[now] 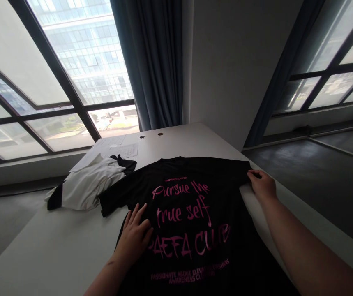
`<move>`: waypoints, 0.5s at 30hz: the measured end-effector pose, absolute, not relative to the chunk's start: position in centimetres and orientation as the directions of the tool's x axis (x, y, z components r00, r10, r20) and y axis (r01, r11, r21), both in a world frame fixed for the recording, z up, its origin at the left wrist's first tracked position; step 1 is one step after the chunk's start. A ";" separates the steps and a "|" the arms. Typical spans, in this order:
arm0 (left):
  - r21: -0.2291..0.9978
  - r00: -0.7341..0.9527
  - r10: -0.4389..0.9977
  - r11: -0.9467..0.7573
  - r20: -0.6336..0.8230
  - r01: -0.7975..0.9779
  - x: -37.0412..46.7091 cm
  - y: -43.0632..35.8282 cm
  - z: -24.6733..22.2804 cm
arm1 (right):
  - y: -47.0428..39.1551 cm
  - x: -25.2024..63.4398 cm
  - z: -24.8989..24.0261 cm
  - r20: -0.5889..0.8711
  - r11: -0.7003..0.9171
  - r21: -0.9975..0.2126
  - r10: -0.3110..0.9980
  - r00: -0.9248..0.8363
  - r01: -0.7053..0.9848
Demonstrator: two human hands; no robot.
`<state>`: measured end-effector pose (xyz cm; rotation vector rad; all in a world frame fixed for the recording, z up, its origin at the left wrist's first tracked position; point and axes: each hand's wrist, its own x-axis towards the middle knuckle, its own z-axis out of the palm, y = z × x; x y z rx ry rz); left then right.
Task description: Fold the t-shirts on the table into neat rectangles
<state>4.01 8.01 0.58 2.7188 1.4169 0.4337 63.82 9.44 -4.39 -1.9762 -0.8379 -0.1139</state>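
A black T-shirt [188, 222] with pink lettering lies spread out, its collar toward the far end and its hem past the bottom of the view. My left hand [136, 232] rests on the shirt's left side below the sleeve, fingers stretched and apart. At the right sleeve's edge, my right hand [261, 184] pinches the cloth between thumb and fingers. The left sleeve reaches out to the side and touches or nearly touches a crumpled white garment [86, 187] with black parts.
The white table [191, 137] has two round cable holes near its far edge. Printed sheets of paper [128, 150] lie beyond the white garment. Windows stand to the left and right, with dark blue curtains [160, 61] and a grey pillar [225, 61] between them.
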 end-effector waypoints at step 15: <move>0.360 0.613 0.775 -0.622 0.154 0.695 3.5 8.6 0.3 | 10.3 62.3 -4.4 0.316 0.012 -0.916 0.640 0.700 0.402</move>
